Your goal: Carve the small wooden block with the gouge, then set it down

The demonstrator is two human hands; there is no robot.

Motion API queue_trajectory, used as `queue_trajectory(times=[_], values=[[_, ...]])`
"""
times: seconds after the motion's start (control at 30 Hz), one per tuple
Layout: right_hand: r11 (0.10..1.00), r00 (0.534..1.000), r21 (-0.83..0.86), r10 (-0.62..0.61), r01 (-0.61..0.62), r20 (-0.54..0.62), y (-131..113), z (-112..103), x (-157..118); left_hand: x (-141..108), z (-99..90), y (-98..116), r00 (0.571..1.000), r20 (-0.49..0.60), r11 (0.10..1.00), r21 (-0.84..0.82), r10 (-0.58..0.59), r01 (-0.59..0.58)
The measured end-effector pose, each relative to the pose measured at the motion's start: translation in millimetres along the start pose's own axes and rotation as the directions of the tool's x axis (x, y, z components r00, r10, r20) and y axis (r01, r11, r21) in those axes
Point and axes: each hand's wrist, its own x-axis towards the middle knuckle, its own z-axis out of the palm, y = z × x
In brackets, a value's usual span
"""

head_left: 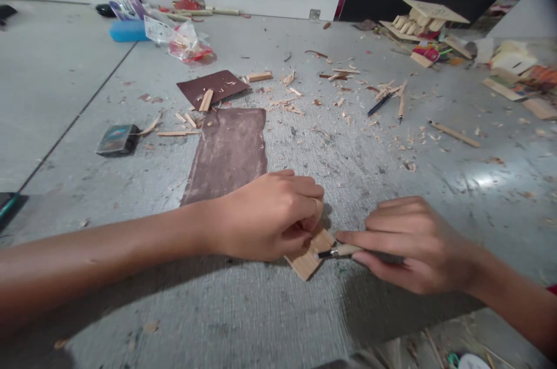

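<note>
while left hand [265, 218] pins wood piece [310, 257], knife [337, 252] touches

Flat wood piece [308, 259] (knife [337, 252] atop)

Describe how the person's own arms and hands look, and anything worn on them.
Both forearms are bare, with no gloves or watch showing. The left hand has what looks like a thin ring on one finger. The right hand shows no ring; a sliver of red, perhaps a sleeve, shows at the picture's right edge by that arm.

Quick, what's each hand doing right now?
Left hand: closed, pressing down the small flat light wooden piece.
Right hand: closed around a wooden-handled carving knife.
</note>
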Motion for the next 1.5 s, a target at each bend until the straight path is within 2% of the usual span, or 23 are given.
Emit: queue_trajectory(times=[0.1,0.13,0.17,0.2,0.23,0.27,0.33,0.5,0.57,0.6,0.67,0.73,0.8,0.9,1.03,1.27,1.5], values=[[0.999,0.999,0.040,0.032,-0.032,0.003,-1.3,3.2,0.5,-1.3,-22.9,-6.8,0.994,0.106,0.979,-0.196,-0.033,0.053],[0.998,0.999,0.049,0.039,-0.038,-0.002,-1.4,3.9,0.3,-2.2,-33.5,-8.9,0.981,0.180,0.980,-0.170,-0.077,0.108],[0.998,0.999,0.054,0.042,-0.041,-0.010,-1.4,4.4,-0.2,-3.2,-44.1,-10.6,0.964,0.231,0.988,-0.043,-0.132,0.146],[0.998,0.999,0.055,0.042,-0.041,-0.020,-1.4,4.7,-0.9,-4.2,-53.6,-11.3,0.952,0.226,0.971,0.168,-0.205,0.170],[0.998,0.999,0.051,0.042,-0.040,-0.031,-1.2,4.8,-1.6,-5.0,-61.0,-11.0,0.920,0.194,0.883,0.403,-0.340,0.242],[0.998,0.998,0.040,0.043,-0.041,-0.044,-0.9,4.6,-2.1,-5.6,-65.5,-9.4,0.919,0.146,0.836,0.485,-0.366,0.256],[0.999,0.996,0.012,0.047,-0.046,-0.073,0.8,2.1,-2.0,-6.0,-64.9,-2.9,0.928,0.112,0.796,0.557,-0.356,0.238],[0.995,0.986,-0.097,0.017,-0.033,-0.165,8.4,-16.8,10.4,-5.8,-32.9,12.8,0.948,0.281,0.938,0.342,-0.149,0.046],[0.992,0.967,-0.112,0.023,-0.053,-0.253,11.0,-22.9,17.8,-6.1,-24.0,11.2,0.955,0.288,0.955,0.297,-0.072,-0.017],[0.990,0.947,-0.109,0.050,-0.088,-0.317,12.2,-23.9,20.9,-6.3,-21.7,8.8,0.961,0.273,0.960,0.278,-0.044,-0.035],[0.979,0.875,-0.077,0.132,-0.188,-0.465,14.7,-21.8,24.1,-7.1,-20.5,3.2,0.979,0.204,0.975,0.219,-0.005,-0.040],[0.960,0.788,-0.040,0.205,-0.279,-0.580,17.6,-16.5,23.3,-8.1,-21.7,-0.5,0.996,0.083,0.989,0.145,0.021,-0.033],[0.949,0.742,-0.024,0.229,-0.313,-0.630,20.1,-11.7,19.4,-9.3,-22.9,-0.3,0.997,-0.065,0.995,0.098,0.032,-0.025],[0.939,0.735,-0.028,0.250,-0.344,-0.630,20.3,-9.5,12.4,-10.5,-22.6,5.2,0.972,-0.236,1.000,0.014,0.026,-0.023],[0.934,0.757,-0.064,0.243,-0.351,-0.606,13.2,-12.0,8.3,-10.4,-20.1,10.9,0.939,-0.343,0.998,-0.054,0.010,-0.030],[0.959,0.803,-0.132,0.131,-0.252,-0.581,5.4,-16.2,7.2,-12.1,-18.8,9.6,0.933,-0.356,0.997,-0.040,0.042,-0.061],[0.958,0.798,-0.127,0.137,-0.258,-0.587,7.1,-17.0,7.4,-8.6,-18.6,10.0,0.932,-0.345,0.992,-0.021,0.109,-0.124]])
